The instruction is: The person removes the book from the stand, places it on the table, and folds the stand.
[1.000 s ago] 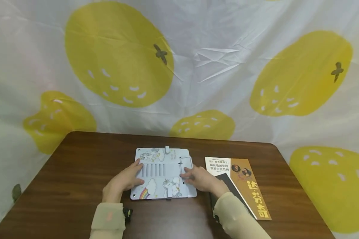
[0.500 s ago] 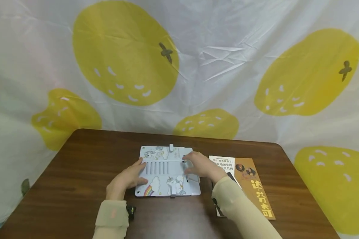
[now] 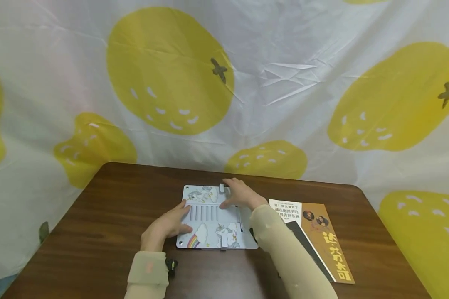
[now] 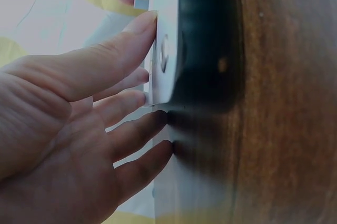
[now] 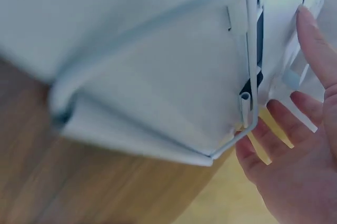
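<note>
A white metal book stand (image 3: 233, 216) printed with unicorns, a cloud and a rainbow lies flat on the table. My left hand (image 3: 168, 224) rests at its left edge with fingers spread; the left wrist view has the thumb (image 4: 137, 29) against the plate's edge. My right hand (image 3: 243, 195) reaches over the far right part, thumb on the plate, fingertips close to the far page clip (image 3: 221, 188). A second page clip (image 3: 223, 244) sits on the near edge. The right wrist view shows the stand's bent wire support (image 5: 158, 18) and relaxed, spread right fingers.
Right of the stand, a brown and white book (image 3: 318, 241) lies on the wooden table (image 3: 108, 216), with a black item (image 3: 307, 241) on it, partly behind my right sleeve. A white curtain (image 3: 254, 104) with yellow fruit prints hangs behind the table.
My right hand has moved from the wire support at the stand's right side to its far edge by the clip. The wire support has swung outward to the right. My left hand stays put.
</note>
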A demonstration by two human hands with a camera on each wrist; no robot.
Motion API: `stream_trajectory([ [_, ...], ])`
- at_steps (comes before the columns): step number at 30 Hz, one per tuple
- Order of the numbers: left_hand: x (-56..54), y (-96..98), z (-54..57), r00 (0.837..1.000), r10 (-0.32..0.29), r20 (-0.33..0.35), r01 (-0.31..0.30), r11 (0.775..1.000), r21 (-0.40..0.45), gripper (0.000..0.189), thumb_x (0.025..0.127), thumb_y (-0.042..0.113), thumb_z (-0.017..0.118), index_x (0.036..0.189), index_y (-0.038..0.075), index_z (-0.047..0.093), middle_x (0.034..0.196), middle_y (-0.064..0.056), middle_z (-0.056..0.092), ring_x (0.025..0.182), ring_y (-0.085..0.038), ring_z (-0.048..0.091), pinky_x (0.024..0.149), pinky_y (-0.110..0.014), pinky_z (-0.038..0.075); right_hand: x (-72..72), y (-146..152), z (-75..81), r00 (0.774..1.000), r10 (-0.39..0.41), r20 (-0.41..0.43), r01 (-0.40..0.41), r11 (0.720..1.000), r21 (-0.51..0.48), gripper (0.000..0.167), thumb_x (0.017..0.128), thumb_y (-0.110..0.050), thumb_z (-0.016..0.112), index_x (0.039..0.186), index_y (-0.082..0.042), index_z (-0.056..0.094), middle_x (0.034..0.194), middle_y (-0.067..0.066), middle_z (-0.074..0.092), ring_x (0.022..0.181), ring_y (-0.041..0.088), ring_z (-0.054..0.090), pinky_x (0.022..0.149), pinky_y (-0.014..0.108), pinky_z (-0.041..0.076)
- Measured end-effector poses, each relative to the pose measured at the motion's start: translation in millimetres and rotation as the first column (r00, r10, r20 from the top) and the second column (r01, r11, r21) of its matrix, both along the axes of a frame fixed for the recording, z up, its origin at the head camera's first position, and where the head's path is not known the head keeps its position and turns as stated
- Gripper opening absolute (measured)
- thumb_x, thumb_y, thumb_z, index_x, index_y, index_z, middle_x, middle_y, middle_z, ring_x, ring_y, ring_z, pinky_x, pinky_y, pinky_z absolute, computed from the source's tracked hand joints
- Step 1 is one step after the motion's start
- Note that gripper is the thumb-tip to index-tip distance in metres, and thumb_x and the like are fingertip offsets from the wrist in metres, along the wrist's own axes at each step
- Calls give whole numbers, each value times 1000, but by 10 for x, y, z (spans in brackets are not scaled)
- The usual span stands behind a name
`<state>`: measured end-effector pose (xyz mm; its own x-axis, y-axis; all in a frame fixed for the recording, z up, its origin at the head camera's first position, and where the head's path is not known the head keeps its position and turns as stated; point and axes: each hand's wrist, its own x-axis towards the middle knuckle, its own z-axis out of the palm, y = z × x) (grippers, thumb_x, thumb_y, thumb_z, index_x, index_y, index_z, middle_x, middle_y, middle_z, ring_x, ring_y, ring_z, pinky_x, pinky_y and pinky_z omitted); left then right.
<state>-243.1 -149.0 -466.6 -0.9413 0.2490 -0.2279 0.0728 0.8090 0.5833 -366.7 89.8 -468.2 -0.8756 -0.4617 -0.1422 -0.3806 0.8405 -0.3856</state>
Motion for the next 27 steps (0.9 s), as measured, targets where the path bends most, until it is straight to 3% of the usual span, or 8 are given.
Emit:
stream_trajectory([
  [9, 0, 7, -39, 1000, 4, 0, -4, 1000, 26, 69, 89, 13, 72, 147, -2, 39, 159, -20, 19, 142, -38, 24, 114, -50, 21, -71, -23, -92, 1000, -13, 1, 13, 1000, 22, 86, 73, -45, 85, 143, -12, 48, 141, 11, 46, 133, 32, 38, 107, 55, 31],
  [20, -9, -7, -2, 1000, 12, 7, -12, 1000, 3, 70, 89, 13, 72, 148, -1, 38, 159, -19, 18, 142, -39, 25, 113, -51, 22, -51, -47, -73, 1000, -28, -10, 28, 999, 18, 85, 73, -45, 85, 143, -13, 48, 139, 10, 47, 129, 30, 43, 105, 48, 36],
  [27, -21, 7, -26, 1000, 15, 14, -14, 1000, -6, 70, 89, 14, 72, 148, 0, 38, 160, -18, 18, 142, -38, 24, 113, -51, 22, 25, -56, -106, 999, -13, -50, 15, 999, 28, 85, 79, -43, 80, 148, -12, 42, 144, 16, 43, 133, 37, 39, 105, 60, 32],
])
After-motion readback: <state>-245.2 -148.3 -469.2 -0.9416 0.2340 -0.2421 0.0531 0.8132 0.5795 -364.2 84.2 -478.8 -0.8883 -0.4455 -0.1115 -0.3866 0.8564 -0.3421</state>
